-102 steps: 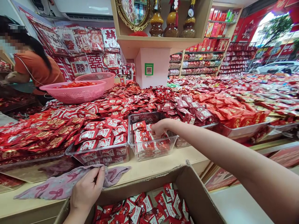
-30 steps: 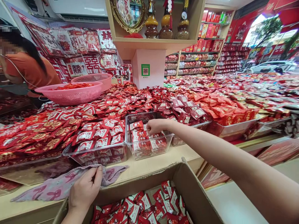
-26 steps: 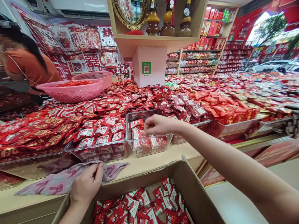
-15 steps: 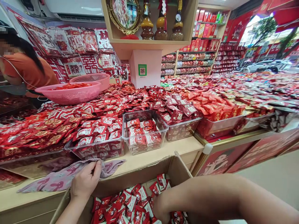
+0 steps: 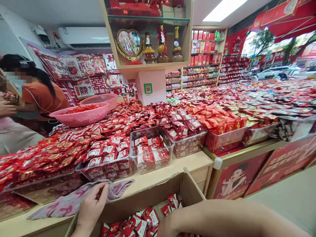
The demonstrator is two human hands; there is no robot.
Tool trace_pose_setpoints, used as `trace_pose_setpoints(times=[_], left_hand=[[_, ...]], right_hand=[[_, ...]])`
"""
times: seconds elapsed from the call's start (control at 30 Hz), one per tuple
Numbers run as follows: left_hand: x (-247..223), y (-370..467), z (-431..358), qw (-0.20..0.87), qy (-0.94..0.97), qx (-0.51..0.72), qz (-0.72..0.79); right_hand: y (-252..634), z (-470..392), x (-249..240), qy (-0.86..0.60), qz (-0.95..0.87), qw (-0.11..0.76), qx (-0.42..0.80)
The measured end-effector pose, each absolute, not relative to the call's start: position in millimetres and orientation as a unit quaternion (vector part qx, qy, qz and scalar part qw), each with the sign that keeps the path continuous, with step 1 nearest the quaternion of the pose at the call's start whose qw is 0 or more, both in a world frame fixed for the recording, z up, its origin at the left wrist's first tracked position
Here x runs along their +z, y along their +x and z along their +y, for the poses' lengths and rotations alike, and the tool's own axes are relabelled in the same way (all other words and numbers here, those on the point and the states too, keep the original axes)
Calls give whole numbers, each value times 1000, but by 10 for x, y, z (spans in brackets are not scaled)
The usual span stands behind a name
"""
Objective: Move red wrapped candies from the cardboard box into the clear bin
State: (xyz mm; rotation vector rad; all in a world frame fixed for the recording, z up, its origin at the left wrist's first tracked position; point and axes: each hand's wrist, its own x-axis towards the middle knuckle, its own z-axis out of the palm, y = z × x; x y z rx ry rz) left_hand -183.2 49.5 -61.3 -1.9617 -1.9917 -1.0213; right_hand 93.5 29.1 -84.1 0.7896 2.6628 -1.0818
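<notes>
My left hand (image 5: 92, 206) is closed over the far rim of an open cardboard box (image 5: 145, 188), its curled fingers touching a crumpled pink-and-grey patterned cloth (image 5: 58, 201) on the counter ledge. Inside the box lie small red-and-white wrapped packets (image 5: 138, 223). My right hand (image 5: 166, 227) reaches down among them, its fingers hidden below the frame edge and the packets. Just beyond the box stands a clear plastic bin (image 5: 153, 167), part filled with similar packets.
Fuller bins of red packets flank it, such as the left one (image 5: 107, 169) and the right one (image 5: 189, 147). Pink baskets (image 5: 81, 115) sit on the packet heap. A display cabinet (image 5: 153, 67) overhangs the counter. A person in an orange top (image 5: 46, 95) is at left.
The view has tilted up, so the scene sits lower in the frame. My left hand stays at the box rim and my right hand stays down in the box. More of the person at left shows.
</notes>
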Motion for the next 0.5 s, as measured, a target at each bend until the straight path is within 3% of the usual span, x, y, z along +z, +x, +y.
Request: trace_pose_setpoints(times=[0.07, 0.1, 0.23, 0.33, 0.5], left_hand=[[-549, -1709, 411, 9, -650, -412, -639], [-501, -1604, 358, -53, -645, -438, -624], [-266, -1026, 176, -378, -632, -388, -553], [-184, -683, 153, -412, -650, -365, -524], [-300, -511, 199, -431, -596, -435, -520]], right_hand=[[837, 419, -636, 240, 900, 169, -321], [832, 486, -536, 233, 905, 171, -314], [1026, 701, -268, 262, 864, -56, -427], [1120, 760, -276, 298, 762, -184, -545], [982, 702, -439, 317, 645, -289, -633]])
